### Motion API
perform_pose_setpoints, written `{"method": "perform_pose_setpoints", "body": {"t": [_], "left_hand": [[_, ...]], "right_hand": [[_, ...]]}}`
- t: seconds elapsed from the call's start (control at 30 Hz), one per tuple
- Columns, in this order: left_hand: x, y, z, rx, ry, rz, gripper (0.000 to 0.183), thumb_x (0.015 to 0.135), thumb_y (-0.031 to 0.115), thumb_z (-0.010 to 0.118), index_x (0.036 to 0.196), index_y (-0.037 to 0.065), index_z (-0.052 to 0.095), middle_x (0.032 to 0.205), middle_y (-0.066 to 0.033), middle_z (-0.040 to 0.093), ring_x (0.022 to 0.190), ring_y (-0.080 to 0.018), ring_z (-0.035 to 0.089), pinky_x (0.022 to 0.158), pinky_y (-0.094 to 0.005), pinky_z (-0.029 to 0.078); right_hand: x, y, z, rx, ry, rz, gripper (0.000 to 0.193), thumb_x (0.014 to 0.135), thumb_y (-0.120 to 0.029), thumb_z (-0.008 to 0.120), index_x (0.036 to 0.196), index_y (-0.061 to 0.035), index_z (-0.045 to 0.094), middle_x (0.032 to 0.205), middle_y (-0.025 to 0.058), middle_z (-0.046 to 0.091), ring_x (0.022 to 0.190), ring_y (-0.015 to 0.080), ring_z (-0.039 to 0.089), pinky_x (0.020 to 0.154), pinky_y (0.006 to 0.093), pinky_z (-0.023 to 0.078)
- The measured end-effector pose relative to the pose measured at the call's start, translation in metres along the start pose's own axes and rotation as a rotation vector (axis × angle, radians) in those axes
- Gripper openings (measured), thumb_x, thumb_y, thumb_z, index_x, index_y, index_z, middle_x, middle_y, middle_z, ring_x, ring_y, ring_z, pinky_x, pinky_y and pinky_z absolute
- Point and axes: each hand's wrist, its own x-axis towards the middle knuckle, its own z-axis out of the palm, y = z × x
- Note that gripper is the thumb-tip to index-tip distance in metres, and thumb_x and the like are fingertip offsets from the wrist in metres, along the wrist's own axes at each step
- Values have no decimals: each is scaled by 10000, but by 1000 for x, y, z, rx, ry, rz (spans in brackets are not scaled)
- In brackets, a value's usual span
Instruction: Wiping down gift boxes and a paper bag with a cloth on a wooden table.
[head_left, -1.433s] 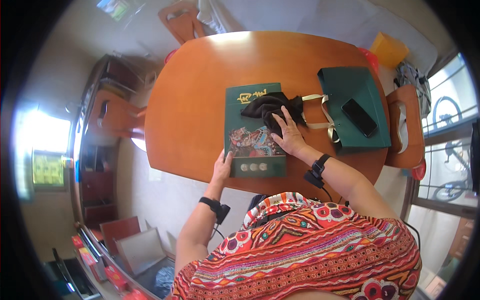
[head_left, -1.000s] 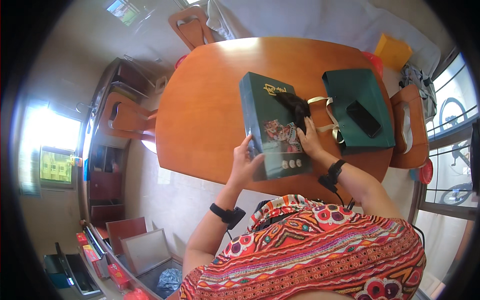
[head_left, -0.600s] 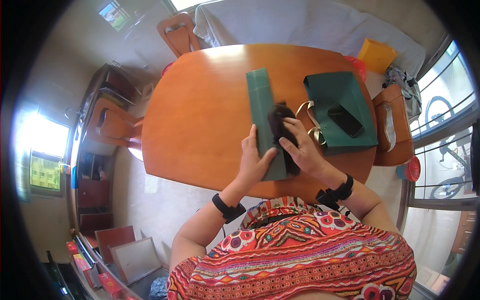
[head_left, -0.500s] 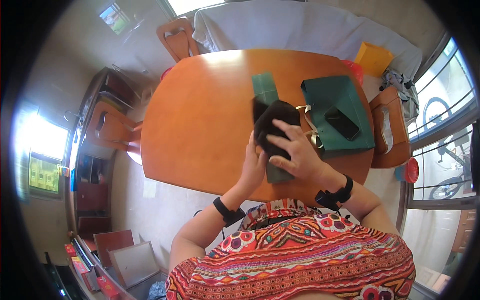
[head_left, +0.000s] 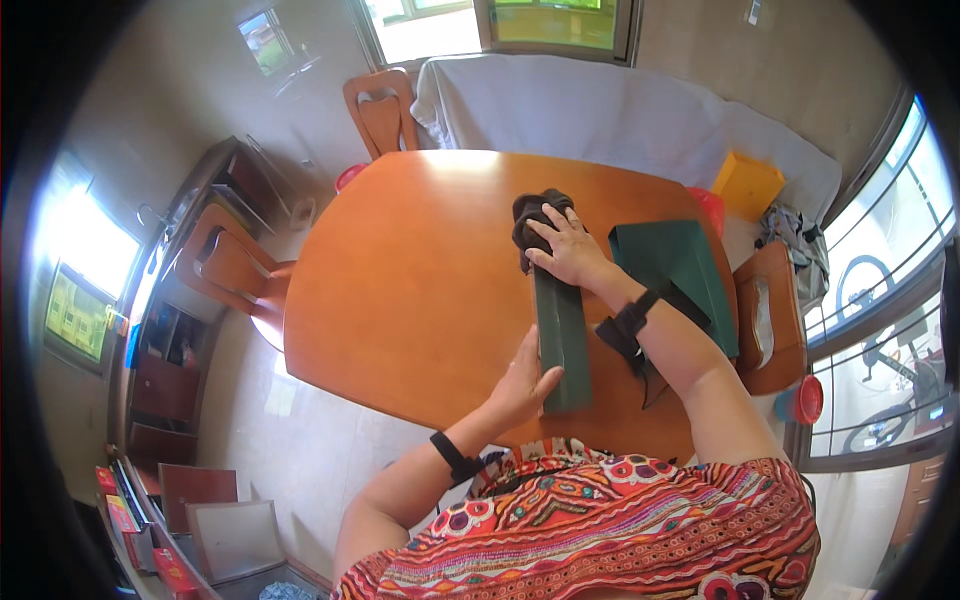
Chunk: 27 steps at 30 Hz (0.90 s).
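Note:
My right hand (head_left: 570,252) lies with spread fingers on a bunched dark brown cloth (head_left: 530,212). The cloth covers the far end of a long, narrow, dark green box or folded bag (head_left: 563,350) on the table; I cannot tell which. Along the near left side of that green piece rests my left hand (head_left: 518,385), fingers stretched out and thumb touching its edge. To the right of it, a larger dark green paper bag (head_left: 690,250) lies flat, partly hidden by my right forearm. A black phone (head_left: 688,303) shows in part beside that forearm.
The wooden table (head_left: 410,290) has chairs around it, one at the left (head_left: 225,260) and one at the right (head_left: 770,310). A yellow bag (head_left: 748,185) stands beyond the far right edge. A red and blue bucket (head_left: 800,402) is at the right.
The cloth has shifted to the far end of the green piece, with my right hand on it. My left hand has left the cloth and come nearer, to the green piece's side.

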Motion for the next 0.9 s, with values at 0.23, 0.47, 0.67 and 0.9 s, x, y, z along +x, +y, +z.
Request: {"method": "perform_pose_setpoints", "body": {"t": [0.23, 0.47, 0.67, 0.9], "left_hand": [[-12, 6, 5, 35, -7, -76, 825, 948, 382, 538, 1514, -14, 88, 1541, -285, 200, 1421, -426, 251, 1149, -433, 267], [-3, 3, -14, 88, -10, -56, 798, 939, 375, 557, 1505, 3, 135, 1531, -268, 231, 1358, -446, 348, 1105, -450, 336], [14, -15, -43, 76, 231, -33, 563, 948, 303, 558, 1409, 13, 416, 1441, -272, 377, 1324, -432, 393, 1086, -450, 351], [92, -11, -70, 338, 212, 326, 565, 932, 369, 587, 1404, 84, 462, 1471, -230, 388, 1363, -456, 335, 1110, -468, 317]], "right_hand": [[44, 3, -4, 29, -155, 131, 593, 882, -517, 524, 1396, -223, 496, 1387, 136, 490, 1265, 378, 438, 1063, 488, 392], [7, -22, -4, -133, -84, -59, 528, 886, -463, 555, 1354, -217, 545, 1554, 102, 304, 1437, 400, 218, 1042, 664, 293], [-85, -39, 6, -145, 3, -271, 640, 832, -426, 667, 1395, -185, 481, 1533, 130, 317, 1437, 380, 229, 1055, 680, 275], [-145, -89, 13, 79, 153, -349, 696, 763, -343, 750, 1346, -54, 503, 1468, 182, 363, 1424, 390, 234, 1114, 619, 229]]}}
